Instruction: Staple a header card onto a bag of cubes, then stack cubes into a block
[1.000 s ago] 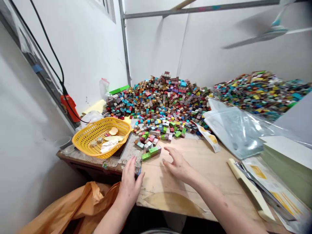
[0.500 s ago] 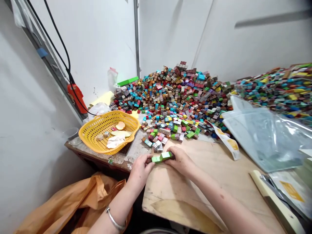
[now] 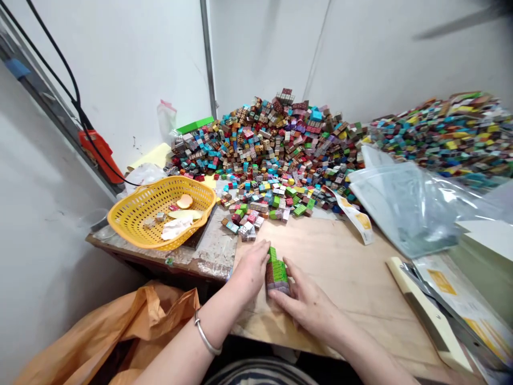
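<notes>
A small group of printed blocks (image 3: 278, 272), green with brown and grey parts, is between my two hands on the wooden board. My left hand (image 3: 251, 271) presses its fingers along the left side of these blocks. From the right, my right hand (image 3: 306, 302) holds them with the thumb at the near grey end and the fingers at the right side. The hands partly cover the blocks, so how they join is hard to make out. A silver bangle is on the left wrist.
A big heap of small coloured blocks (image 3: 276, 144) lies at the back. The yellow basket (image 3: 120, 214) with scraps stands left. Clear plastic bags (image 3: 404, 208) and a cream-handled tool (image 3: 425, 315) lie right on the wooden board (image 3: 340, 262). An orange bag (image 3: 120, 331) hangs below left.
The blocks have come nearer to me and turned from lying crosswise to pointing away from me. My right hand has moved to their near right side, and the view has shifted.
</notes>
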A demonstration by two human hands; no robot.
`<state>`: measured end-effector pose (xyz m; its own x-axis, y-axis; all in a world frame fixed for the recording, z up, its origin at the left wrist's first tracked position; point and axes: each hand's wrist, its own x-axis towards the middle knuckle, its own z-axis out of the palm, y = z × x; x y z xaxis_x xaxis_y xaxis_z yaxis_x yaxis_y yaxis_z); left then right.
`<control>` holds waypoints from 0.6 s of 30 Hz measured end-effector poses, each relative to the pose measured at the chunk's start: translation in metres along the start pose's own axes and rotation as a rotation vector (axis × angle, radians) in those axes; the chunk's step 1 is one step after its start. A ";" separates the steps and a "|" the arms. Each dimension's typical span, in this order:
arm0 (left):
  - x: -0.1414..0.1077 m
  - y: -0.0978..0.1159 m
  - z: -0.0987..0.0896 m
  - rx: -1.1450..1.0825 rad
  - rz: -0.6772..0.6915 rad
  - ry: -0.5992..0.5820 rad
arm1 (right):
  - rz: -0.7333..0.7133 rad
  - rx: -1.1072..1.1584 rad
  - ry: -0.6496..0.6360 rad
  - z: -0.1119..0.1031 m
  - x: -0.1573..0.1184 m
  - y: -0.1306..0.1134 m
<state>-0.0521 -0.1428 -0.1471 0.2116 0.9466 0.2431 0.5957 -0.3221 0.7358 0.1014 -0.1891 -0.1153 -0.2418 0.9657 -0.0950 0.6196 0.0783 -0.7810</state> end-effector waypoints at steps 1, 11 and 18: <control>-0.002 0.003 0.001 0.007 -0.007 -0.006 | 0.012 -0.006 0.007 -0.001 -0.004 0.003; -0.045 0.043 0.020 0.269 -0.074 0.001 | 0.047 -0.083 0.043 -0.029 -0.049 0.035; -0.035 0.049 0.023 0.358 -0.028 -0.088 | 0.089 -0.108 0.165 -0.029 -0.059 0.058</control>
<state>-0.0126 -0.1919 -0.1335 0.2480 0.9555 0.1596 0.8322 -0.2944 0.4698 0.1733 -0.2340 -0.1375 -0.0625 0.9967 -0.0511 0.7119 0.0087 -0.7022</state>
